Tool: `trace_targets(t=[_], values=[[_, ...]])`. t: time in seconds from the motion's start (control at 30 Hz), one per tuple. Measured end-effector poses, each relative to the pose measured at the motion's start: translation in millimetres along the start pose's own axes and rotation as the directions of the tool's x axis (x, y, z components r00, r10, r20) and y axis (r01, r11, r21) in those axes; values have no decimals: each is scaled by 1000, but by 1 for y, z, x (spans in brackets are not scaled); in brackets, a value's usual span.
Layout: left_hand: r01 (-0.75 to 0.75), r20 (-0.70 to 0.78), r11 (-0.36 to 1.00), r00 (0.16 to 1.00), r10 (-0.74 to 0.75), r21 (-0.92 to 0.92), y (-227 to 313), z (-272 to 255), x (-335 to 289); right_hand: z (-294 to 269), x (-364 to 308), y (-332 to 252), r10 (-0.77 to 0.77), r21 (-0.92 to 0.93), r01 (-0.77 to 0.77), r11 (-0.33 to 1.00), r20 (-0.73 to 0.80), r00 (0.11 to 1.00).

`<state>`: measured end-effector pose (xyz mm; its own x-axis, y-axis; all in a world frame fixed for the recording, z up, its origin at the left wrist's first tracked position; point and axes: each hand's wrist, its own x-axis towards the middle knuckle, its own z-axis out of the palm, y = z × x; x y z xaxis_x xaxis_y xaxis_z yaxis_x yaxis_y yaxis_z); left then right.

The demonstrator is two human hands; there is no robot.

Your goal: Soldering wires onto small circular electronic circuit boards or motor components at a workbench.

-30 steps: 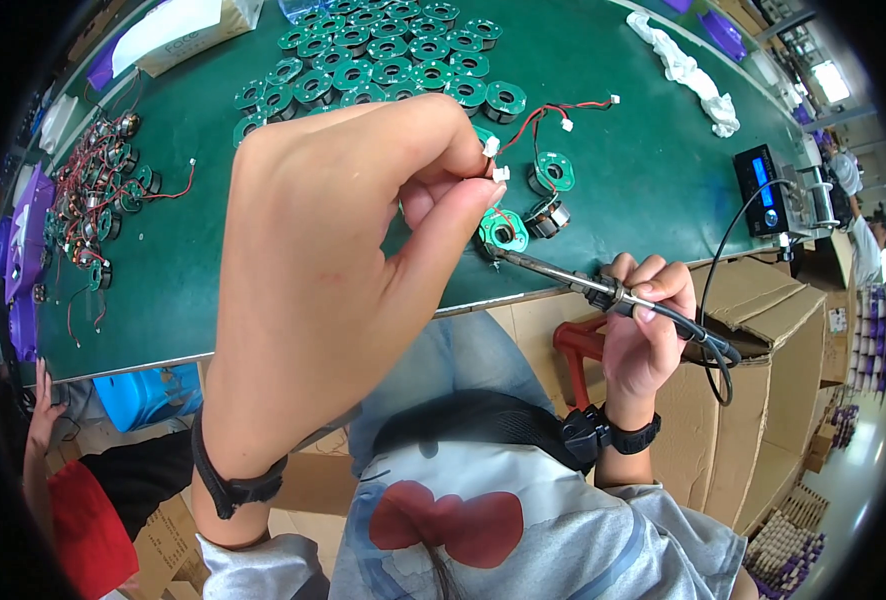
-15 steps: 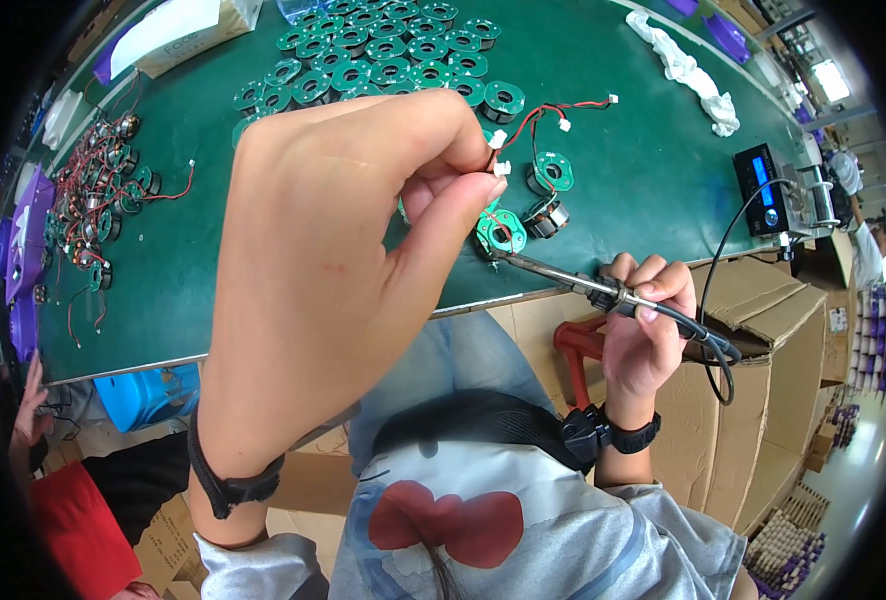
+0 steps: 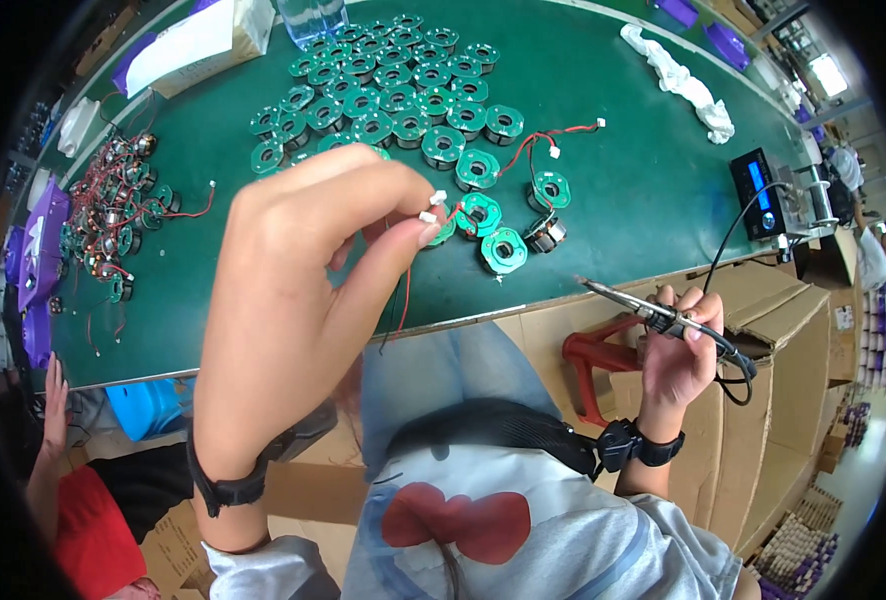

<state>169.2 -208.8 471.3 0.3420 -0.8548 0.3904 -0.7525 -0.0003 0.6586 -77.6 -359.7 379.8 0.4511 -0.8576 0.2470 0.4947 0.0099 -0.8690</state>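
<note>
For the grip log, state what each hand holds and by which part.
Left hand: thin red wiring, pinched beside its small white plastic connectors. Right hand: slim metal-tipped soldering iron, by its dark grip.

head-worn fisheye — looks down | left hand [image 3: 288, 275] nearest, close up — green bench [image 3: 653, 185] beyond

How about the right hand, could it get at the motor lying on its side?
Probably not easily: the right hand is holding the soldering iron. The motor looks close, though, and nothing seems to block the way.
</note>
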Motion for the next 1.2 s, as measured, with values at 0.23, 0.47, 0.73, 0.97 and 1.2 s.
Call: trace_targets(t=[0.23,0.47,0.73,0.97,1.2], values=[[37,-44,999,998,-38,-25,-10,-2,-11,-11,-3,-2,-21,-2,21,1000,-48,999],[-37,-54,999,998,38,9,-13,-4,-11,-1,-6,-7,-13,12,13,1000,-29,1000],[-52,-24,996,998,54,73,-7,-10,-7,40,3,-2,-112,22,111,994,57,992],[-56,-53,994,997,61,88,-17,-9,-2,56,11,24,-60,36,58,998,58,996],[-104,-37,985,993,110,138,-23,-12,1,59,13,32,-55,-10,56,998,105,993]])
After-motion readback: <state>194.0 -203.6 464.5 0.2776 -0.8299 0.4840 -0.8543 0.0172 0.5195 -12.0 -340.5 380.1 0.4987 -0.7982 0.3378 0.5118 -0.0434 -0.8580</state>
